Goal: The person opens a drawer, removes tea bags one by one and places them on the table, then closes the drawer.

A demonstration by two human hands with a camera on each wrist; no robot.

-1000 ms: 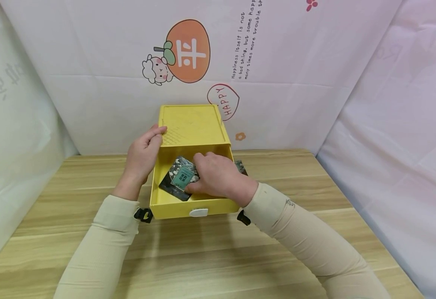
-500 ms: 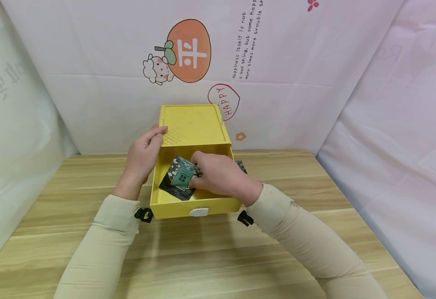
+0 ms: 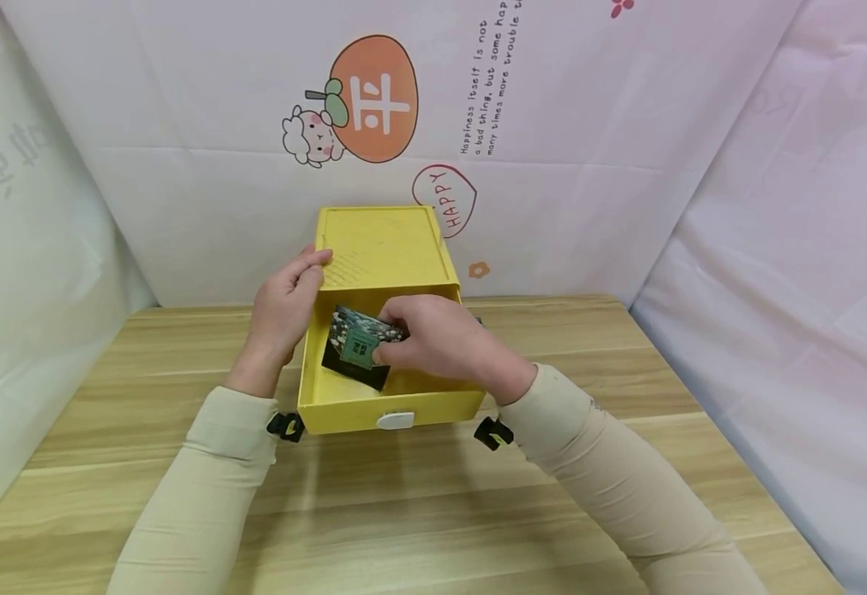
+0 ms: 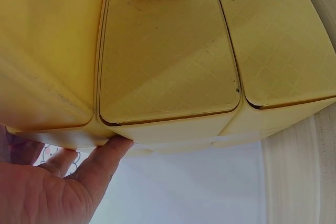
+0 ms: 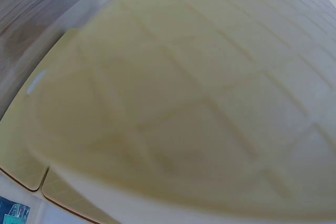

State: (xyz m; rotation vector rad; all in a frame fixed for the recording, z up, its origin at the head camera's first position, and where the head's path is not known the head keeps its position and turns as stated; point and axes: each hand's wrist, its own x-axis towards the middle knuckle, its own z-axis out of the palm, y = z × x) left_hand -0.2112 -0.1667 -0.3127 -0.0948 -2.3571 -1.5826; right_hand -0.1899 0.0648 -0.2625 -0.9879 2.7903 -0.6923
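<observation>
Nearest the viewer, two forearms in beige sleeves reach forward over a light wooden counter [image 3: 433, 512] with visible grain. Each wrist carries a small black strap.

Just beyond them a small yellow plastic drawer box [image 3: 384, 248] stands on the counter. Its drawer [image 3: 314, 411] is pulled out toward the person, and a white oval pull sits in the middle of the drawer front.

The right hand [image 3: 440, 343] is over the open drawer. Its fingers [image 3: 392, 312] are curled and pinch a dark square packet with a green label [image 3: 359, 345]. The packet is tilted, raised at its far edge, inside the drawer's left half. Whether its low corner touches the drawer floor cannot be told.

The left hand [image 3: 284, 310] rests against the left side of the box, where the drawer meets the casing. Its fingers are loosely bent, with the thumb [image 4: 107, 153] pressed to the casing's upper edge; it holds nothing.

The right wrist view shows only blurred yellow plastic with a diamond pattern.

Behind the box hangs a white cloth backdrop [image 3: 180, 124] printed with an orange fruit, a cartoon sheep and the word HAPPY.
</observation>
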